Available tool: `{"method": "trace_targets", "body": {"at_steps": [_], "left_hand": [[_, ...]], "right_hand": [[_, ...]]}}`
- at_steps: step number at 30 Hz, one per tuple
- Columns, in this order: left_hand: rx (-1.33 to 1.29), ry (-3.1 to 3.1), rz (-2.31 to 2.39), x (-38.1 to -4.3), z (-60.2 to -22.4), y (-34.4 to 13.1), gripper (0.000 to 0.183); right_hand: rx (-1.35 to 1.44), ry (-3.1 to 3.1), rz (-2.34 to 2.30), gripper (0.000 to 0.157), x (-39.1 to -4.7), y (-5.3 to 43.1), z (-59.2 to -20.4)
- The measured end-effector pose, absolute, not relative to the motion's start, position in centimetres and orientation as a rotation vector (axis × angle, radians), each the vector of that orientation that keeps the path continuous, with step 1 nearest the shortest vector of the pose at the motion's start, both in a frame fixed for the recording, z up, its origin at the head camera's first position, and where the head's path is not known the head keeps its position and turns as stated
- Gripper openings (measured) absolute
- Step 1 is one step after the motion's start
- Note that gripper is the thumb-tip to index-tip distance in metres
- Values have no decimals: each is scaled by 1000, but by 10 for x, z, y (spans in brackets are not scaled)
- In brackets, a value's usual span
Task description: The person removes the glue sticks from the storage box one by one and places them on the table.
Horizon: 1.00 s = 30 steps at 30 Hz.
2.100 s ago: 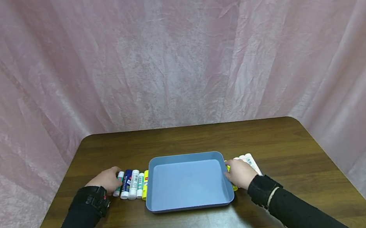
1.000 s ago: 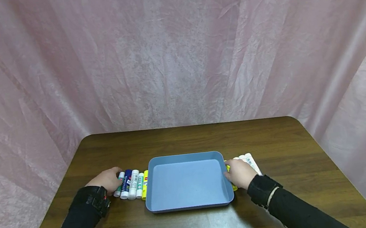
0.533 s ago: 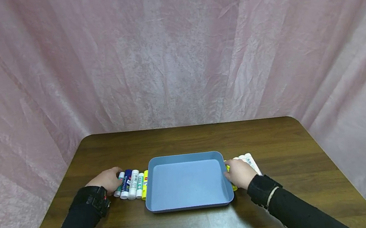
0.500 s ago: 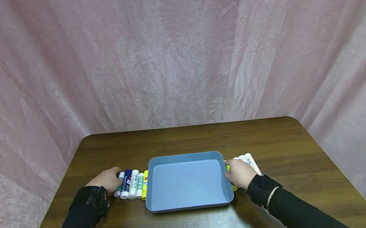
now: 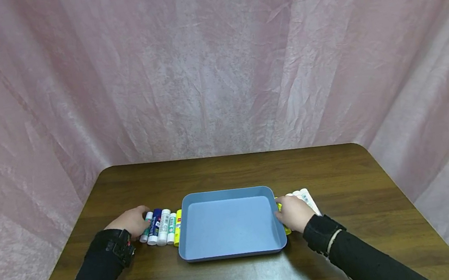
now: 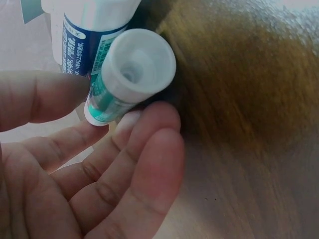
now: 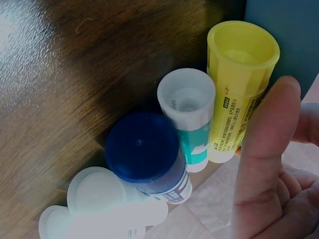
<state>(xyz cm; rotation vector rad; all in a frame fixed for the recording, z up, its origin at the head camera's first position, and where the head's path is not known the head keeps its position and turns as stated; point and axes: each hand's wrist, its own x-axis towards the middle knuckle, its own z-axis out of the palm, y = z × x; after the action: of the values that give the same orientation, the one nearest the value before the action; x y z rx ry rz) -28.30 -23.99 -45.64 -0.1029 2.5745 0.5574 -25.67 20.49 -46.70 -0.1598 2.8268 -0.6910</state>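
Observation:
In the head view my left hand (image 5: 131, 221) holds a green-and-white glue stick (image 5: 146, 226) at the left end of a row. The left wrist view shows my thumb on one side of that glue stick (image 6: 132, 69) and my fingers along the other. Beside it lies a blue glue stick (image 6: 82, 45). My right hand (image 5: 296, 212) is at the yellow glue stick (image 7: 237, 94) beside the tray's right edge. My right thumb lies along its side, and a bit of fingertip shows behind its far end. Most of that grip is hidden.
A blue tray (image 5: 230, 221) with a raised rim stands between the two rows. White, green and yellow glue sticks (image 5: 172, 227) fill its left side. A green-and-white one (image 7: 192, 117), a blue one (image 7: 144, 149) and white ones (image 7: 97, 191) lie right. A pink curtain (image 5: 213, 64) hangs behind.
Since the oldest frame, the left-end green-and-white glue stick has shifted very slightly right with my left hand. My right hand stays at the yellow glue stick. The curtain folds at right have shifted.

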Motion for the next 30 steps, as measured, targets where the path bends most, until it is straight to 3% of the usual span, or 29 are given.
{"method": "trace_targets", "body": {"at_steps": [30], "left_hand": [[-122,2571,545,-280,-454,-238,54]], "right_hand": [[-157,2833,-655,42,-256,204,-467]]}}
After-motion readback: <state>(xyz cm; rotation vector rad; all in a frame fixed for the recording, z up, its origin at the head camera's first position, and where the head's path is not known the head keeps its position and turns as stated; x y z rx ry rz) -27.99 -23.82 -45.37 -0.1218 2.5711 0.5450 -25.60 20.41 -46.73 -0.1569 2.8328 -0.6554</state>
